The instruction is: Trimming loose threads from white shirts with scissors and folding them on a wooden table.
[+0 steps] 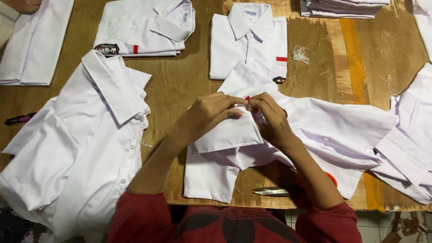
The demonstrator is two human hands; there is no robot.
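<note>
Worn wooden desk, brown with an orange streak at right, strewn with loose thread tufts. Covered on nearly every side by white garments.

At centre: white shirt spread flat and crumpled, collar turned toward the near edge, one sleeve hanging toward the front of the desk. Left hand and right hand met over the collar, fingertips touching. Left hand: thumb and forefinger pinched on the collar's upper edge. Right hand: fingers curled and pinched on the same edge, just beside the left. What lies between the fingertips: too small to tell. Forearms bare; red sleeves at the bottom of the view.

Surroundings:
- Scissors at the near desk edge, blades pointing left, handles hidden under the right forearm; a red-orange part showing just right of the arm.
- Unfolded shirt at left, collar up, buttoned front, overhanging the desk edge.
- Folded shirt directly behind the hands, red-and-white patch on the chest, lower part overlapped by the central garment.
- Second folded shirt at upper left, with a dark badge and red mark.
- Folded stack at upper right.
- More white fabric at the right edge, touching the central shirt.
- Dark pen at far left, partly under cloth.
- Another person's hand at the top-left corner, resting on white cloth.
</note>
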